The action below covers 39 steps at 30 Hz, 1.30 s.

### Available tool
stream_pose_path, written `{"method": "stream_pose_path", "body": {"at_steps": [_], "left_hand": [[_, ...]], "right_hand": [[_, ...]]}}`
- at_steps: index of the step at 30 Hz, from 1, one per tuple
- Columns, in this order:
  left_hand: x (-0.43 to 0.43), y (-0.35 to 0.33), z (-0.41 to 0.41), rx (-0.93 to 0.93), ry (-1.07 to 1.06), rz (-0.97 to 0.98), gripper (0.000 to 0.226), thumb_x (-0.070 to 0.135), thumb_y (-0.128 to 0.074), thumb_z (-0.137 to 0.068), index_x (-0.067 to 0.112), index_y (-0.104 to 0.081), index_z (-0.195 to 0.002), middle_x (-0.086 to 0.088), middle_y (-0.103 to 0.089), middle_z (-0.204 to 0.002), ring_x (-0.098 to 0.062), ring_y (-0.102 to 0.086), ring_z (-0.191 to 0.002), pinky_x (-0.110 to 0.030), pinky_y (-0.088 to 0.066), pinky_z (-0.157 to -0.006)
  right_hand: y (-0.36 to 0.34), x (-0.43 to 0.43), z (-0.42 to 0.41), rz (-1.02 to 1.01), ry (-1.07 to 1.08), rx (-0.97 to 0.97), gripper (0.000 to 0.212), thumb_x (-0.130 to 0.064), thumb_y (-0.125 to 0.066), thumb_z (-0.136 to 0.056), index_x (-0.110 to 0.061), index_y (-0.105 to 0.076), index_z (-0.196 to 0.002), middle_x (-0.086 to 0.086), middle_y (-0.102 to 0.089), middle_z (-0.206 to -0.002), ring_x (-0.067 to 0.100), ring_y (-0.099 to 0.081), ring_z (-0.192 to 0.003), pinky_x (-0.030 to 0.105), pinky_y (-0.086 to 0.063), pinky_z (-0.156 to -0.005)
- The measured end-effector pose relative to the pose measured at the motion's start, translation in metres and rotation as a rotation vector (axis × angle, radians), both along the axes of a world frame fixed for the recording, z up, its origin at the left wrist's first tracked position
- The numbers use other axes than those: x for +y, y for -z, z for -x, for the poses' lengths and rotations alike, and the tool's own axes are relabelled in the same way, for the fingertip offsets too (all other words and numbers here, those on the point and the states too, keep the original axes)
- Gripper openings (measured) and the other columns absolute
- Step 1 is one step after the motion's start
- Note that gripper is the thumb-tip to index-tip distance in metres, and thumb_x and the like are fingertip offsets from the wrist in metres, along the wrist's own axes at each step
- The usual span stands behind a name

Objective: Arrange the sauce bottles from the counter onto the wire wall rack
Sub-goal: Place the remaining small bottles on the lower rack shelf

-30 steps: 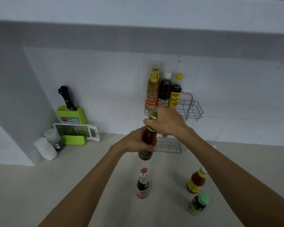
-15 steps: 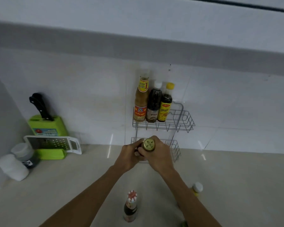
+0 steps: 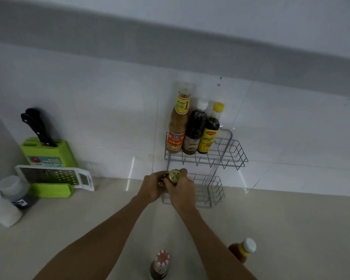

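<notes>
Both my hands are wrapped around one sauce bottle (image 3: 174, 177), seen almost straight down on its gold cap. My left hand (image 3: 153, 187) grips its body from the left side, and my right hand (image 3: 183, 190) closes on the neck just under the cap, so both hands are grasping the same bottle. The bottle sits at the left front corner of the wire wall rack's lower basket (image 3: 211, 194); my hands cover its base, so I cannot tell whether it stands on the wires or hangs just above them.

Directly above my hands is the rack's upper basket (image 3: 226, 156), with three bottles standing upright side by side at its left end: a tall tan one with a red label (image 3: 177, 134), a dark one with a white cap (image 3: 194, 134) touching it, and a dark one with a yellow cap and yellow label (image 3: 209, 134) to the right of that. The right half of that basket is bare wire.

Below my wrists, towards me on the counter (image 3: 89, 229), a dark bottle with a red-and-white cap (image 3: 160, 265) stands between my forearms, and an orange bottle with a white cap (image 3: 242, 249) shows just outside my right forearm. Far to the left of my left hand are a green knife block (image 3: 47, 154), a white grater (image 3: 55, 175) leaning on it, and two small white-lidded jars (image 3: 10, 197).
</notes>
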<state>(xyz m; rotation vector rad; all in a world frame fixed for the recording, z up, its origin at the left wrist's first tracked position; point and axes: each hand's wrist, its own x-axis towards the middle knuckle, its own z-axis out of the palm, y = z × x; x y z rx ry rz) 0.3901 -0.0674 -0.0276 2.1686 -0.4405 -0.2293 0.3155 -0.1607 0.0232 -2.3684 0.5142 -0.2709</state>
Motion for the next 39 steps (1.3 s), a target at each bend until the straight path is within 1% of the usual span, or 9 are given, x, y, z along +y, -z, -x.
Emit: {"method": "stream_pose_path", "body": {"at_steps": [3, 7, 16, 23, 25, 28, 33, 36, 39], "left_hand": [[-0.005, -0.004, -0.005, -0.021, 0.008, -0.059, 0.029, 0.002, -0.071, -0.079, 0.011, -0.071, -0.107, -0.003, -0.067, -0.087, -0.009, -0.057, -0.073, -0.009, -0.041, -0.056], [-0.011, -0.002, -0.018, -0.067, -0.027, -0.135, 0.014, 0.014, -0.070, -0.074, 0.009, -0.073, -0.086, -0.009, -0.070, -0.078, -0.017, -0.055, -0.070, -0.022, -0.036, -0.064], [-0.017, 0.006, -0.036, -0.024, -0.015, -0.190, 0.022, 0.019, -0.067, -0.084, 0.005, -0.065, -0.101, -0.016, -0.071, -0.100, -0.033, -0.066, -0.095, -0.034, -0.050, -0.081], [0.005, -0.008, -0.010, 0.223, -0.068, -0.148, 0.075, 0.028, -0.074, -0.083, 0.005, -0.039, -0.145, -0.010, -0.052, -0.143, -0.025, -0.056, -0.124, -0.028, -0.043, -0.102], [0.024, -0.010, 0.012, 0.238, -0.058, -0.143, 0.067, 0.022, -0.073, -0.083, 0.010, -0.046, -0.143, -0.007, -0.052, -0.143, -0.021, -0.059, -0.120, -0.025, -0.044, -0.099], [0.053, -0.004, 0.055, 0.327, -0.001, -0.101, 0.055, 0.011, -0.071, -0.084, 0.015, -0.053, -0.136, -0.005, -0.059, -0.134, -0.019, -0.063, -0.111, -0.026, -0.048, -0.097], [0.086, 0.004, 0.117, 0.517, 0.256, -0.152, 0.064, -0.007, -0.067, -0.080, 0.019, -0.053, -0.136, -0.002, -0.060, -0.127, -0.019, -0.059, -0.114, -0.031, -0.054, -0.091], [0.094, 0.012, 0.147, 0.510, 0.357, -0.253, 0.072, 0.000, -0.071, -0.075, 0.025, -0.049, -0.139, 0.006, -0.057, -0.130, -0.015, -0.054, -0.122, -0.036, -0.052, -0.099], [0.088, 0.023, 0.175, 0.464, 0.330, -0.282, 0.076, 0.013, -0.074, -0.074, 0.026, -0.043, -0.142, 0.006, -0.055, -0.134, -0.012, -0.052, -0.123, -0.028, -0.048, -0.094]], "right_hand": [[0.000, -0.002, -0.016, 0.006, -0.008, 0.068, 0.050, -0.039, -0.066, -0.088, -0.009, -0.044, -0.121, 0.015, -0.067, -0.107, 0.032, -0.066, -0.099, 0.040, -0.057, -0.079], [-0.003, -0.012, -0.035, -0.069, 0.009, 0.059, 0.050, -0.037, -0.072, -0.084, -0.009, -0.052, -0.120, 0.011, -0.071, -0.104, 0.028, -0.069, -0.096, 0.035, -0.058, -0.078], [0.007, -0.028, -0.053, -0.108, -0.025, 0.085, 0.048, -0.023, -0.060, -0.095, -0.015, -0.047, -0.140, 0.012, -0.072, -0.111, 0.026, -0.069, -0.100, 0.033, -0.054, -0.083], [0.010, -0.047, -0.030, -0.195, -0.041, 0.165, 0.053, 0.005, -0.052, -0.086, -0.011, -0.051, -0.136, 0.013, -0.065, -0.123, 0.024, -0.062, -0.112, 0.013, -0.041, -0.076], [0.011, -0.049, -0.013, -0.130, -0.094, 0.188, 0.044, 0.003, -0.053, -0.085, -0.011, -0.060, -0.125, 0.007, -0.063, -0.126, 0.020, -0.061, -0.115, 0.007, -0.036, -0.077], [0.010, -0.045, 0.019, -0.089, -0.186, 0.199, 0.037, 0.000, -0.051, -0.087, -0.014, -0.067, -0.117, 0.005, -0.062, -0.127, 0.018, -0.061, -0.113, 0.014, -0.040, -0.088], [0.002, -0.030, 0.084, -0.129, -0.346, 0.101, 0.033, -0.001, -0.059, -0.089, -0.023, -0.071, -0.110, -0.003, -0.070, -0.116, 0.007, -0.066, -0.099, 0.011, -0.049, -0.082], [-0.004, -0.023, 0.122, -0.207, -0.427, 0.121, 0.041, 0.001, -0.058, -0.088, -0.030, -0.069, -0.113, -0.005, -0.072, -0.110, 0.003, -0.068, -0.094, 0.009, -0.051, -0.077], [-0.010, -0.017, 0.150, -0.175, -0.570, 0.183, 0.059, 0.014, -0.048, -0.081, -0.029, -0.067, -0.117, -0.005, -0.070, -0.115, 0.005, -0.069, -0.096, 0.005, -0.050, -0.072]]}}
